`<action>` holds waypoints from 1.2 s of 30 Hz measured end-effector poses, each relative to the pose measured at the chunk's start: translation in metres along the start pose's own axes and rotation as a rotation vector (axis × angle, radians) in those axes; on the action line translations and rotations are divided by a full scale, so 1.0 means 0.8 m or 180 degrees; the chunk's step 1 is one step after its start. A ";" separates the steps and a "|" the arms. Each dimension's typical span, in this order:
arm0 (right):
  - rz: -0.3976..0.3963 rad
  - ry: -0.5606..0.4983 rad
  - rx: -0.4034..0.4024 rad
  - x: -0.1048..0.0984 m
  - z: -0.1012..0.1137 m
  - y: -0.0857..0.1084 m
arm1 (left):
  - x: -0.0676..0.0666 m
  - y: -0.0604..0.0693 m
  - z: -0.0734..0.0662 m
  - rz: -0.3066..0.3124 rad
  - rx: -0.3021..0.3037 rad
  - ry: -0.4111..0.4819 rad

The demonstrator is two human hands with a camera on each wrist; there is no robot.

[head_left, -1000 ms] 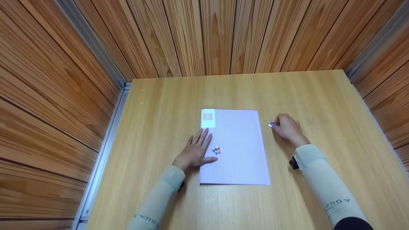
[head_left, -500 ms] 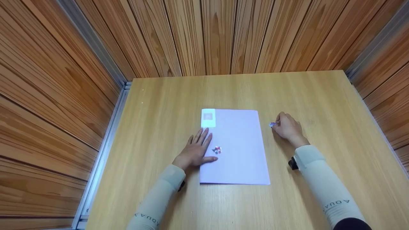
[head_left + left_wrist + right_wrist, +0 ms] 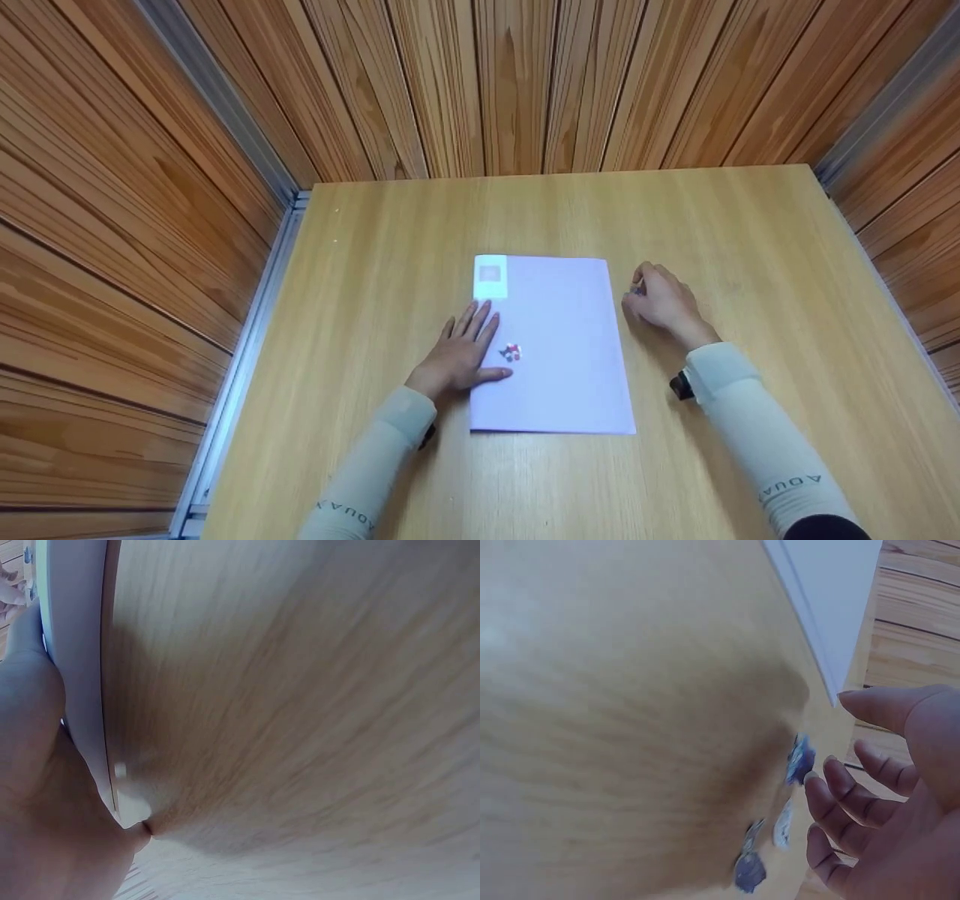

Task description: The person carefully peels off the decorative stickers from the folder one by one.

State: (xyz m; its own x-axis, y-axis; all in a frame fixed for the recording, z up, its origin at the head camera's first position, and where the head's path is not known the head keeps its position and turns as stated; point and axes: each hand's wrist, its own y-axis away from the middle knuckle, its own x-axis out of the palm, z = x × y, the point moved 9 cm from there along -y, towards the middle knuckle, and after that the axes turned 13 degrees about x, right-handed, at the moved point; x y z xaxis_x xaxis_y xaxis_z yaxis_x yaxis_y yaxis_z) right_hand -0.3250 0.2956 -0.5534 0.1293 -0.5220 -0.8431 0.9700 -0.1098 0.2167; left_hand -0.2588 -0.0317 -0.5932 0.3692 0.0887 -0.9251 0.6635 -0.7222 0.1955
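Observation:
A pale purple folder (image 3: 559,345) lies flat, with a small colourful cluster (image 3: 511,352) on its left half. My left hand (image 3: 457,360) rests spread on the folder's left edge, thumb below the cluster; in the left wrist view the hand (image 3: 52,802) lies along that edge. To the folder's right is my right hand (image 3: 667,304). In the right wrist view this hand (image 3: 900,802) has bent fingers and a separate thumb. A blue-purple piece (image 3: 800,759) is by its fingertips, near a whitish piece (image 3: 782,825) and a dark purple one (image 3: 749,870).
A pale label (image 3: 490,277) with a pinkish square is at the folder's top left. The wooden table (image 3: 390,247) extends around the folder, with wood-panelled walls (image 3: 510,90) behind and at both sides. A metal rail (image 3: 240,360) runs along the left edge.
My right hand has shifted slightly left, its thumb and fingers now apart around the small piece, which is mostly covered in the head view. My left hand has stayed on the folder.

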 end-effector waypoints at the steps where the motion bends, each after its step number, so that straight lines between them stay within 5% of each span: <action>1: -0.0004 0.0003 -0.0048 0.001 0.004 0.001 | 0.000 0.000 0.000 0.0008 -0.0006 0.0002; 6: -0.0025 0.0009 -0.0180 0.003 0.022 0.007 | 0.002 -0.002 0.001 0.0048 -0.0030 -0.0007; 15: 0.0142 -0.0041 -0.0040 0.019 0.035 0.014 | 0.003 -0.002 0.002 0.0027 -0.0040 0.0020; 36: 0.0201 0.0044 -0.0516 0.058 0.091 0.039 | 0.000 -0.001 -0.001 0.0042 -0.0025 -0.0011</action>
State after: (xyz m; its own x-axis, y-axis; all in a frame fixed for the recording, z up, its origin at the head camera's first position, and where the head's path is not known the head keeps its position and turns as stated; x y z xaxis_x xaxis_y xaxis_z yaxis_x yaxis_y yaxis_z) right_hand -0.3037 0.2066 -0.5500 0.1928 -0.5118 -0.8372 0.9802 0.0614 0.1882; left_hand -0.2588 -0.0305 -0.5931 0.3758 0.0768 -0.9235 0.6635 -0.7180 0.2103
